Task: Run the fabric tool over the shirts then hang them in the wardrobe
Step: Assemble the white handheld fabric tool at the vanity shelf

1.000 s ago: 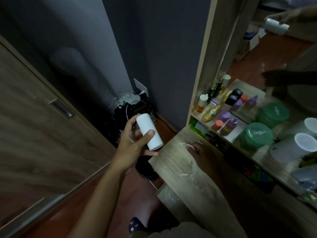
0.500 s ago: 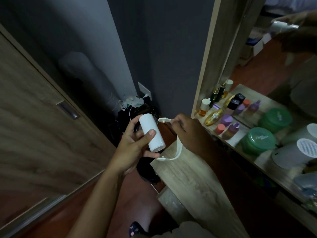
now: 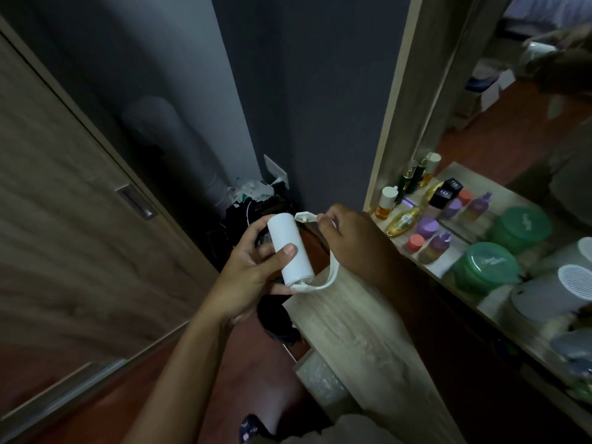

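Since the earlier frames the right hand [image 3: 349, 241] has lifted off the table and carried the curved white plastic handle frame [image 3: 332, 272] up to the white cylindrical roller [image 3: 288, 248]. The frame's lower end now sits against the roller's bottom end. The left hand [image 3: 246, 274] wraps the roller, thumb across its front and fingers behind, holding it tilted in the air just past the corner of the pale wood-grain table [image 3: 352, 331]. The right hand pinches the frame near its flat upper tab, which lies just beside the roller's top end; whether it is seated cannot be told.

The likeliest slip is the tab missing its socket, so the bent frame springs off the lower end. It could then drop to the red-brown floor [image 3: 250, 363] or into the dark heap of cloth and cables [image 3: 275, 318] below. Dim light makes lining it up harder. A swing of the right forearm could also knock the small coloured bottles [image 3: 427, 227] close beside it. No shirts are in view.
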Tool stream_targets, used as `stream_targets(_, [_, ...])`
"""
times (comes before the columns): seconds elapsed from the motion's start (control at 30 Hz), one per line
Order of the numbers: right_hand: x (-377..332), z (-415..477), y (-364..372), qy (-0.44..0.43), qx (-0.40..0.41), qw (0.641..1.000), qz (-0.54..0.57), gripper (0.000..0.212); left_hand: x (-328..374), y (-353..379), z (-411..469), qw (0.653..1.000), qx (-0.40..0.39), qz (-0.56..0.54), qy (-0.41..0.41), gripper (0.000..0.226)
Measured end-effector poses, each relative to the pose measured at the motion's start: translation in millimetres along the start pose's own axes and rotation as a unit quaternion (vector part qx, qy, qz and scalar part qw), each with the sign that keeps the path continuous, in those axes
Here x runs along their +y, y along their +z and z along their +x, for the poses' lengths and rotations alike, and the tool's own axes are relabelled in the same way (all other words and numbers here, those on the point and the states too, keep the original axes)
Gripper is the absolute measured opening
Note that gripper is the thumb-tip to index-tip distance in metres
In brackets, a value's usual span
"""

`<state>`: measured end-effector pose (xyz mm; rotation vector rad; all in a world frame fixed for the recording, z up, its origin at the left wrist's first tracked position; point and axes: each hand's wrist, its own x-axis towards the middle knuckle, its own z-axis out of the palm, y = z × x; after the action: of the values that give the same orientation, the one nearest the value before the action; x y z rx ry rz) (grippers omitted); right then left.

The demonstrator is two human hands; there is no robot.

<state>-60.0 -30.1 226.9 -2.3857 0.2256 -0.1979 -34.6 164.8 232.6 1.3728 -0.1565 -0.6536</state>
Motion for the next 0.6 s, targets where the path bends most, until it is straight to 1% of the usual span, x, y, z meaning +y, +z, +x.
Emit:
stream_targets(0.13, [-4.9,-4.7,2.5,-0.016,0.021,0.999,-0.017,0.028,3.9,-1.9,-4.8,1.0,0.006,-0.005,0.005,0.059])
stream_targets(0.33, [-13.8,-5.7,4.8,-0.003,0.016,0.999,-0.038,0.03,9.6,-5.4,-8.7,1.0,0.005,0.015,0.012,0.059])
stream_targets(0.6, [-20.2,-9.3,6.7,0.004,0.024,0.999,-0.046,0.031,8.9,-5.5,-12.8,0.999,0.014,0.019,0.021,0.053])
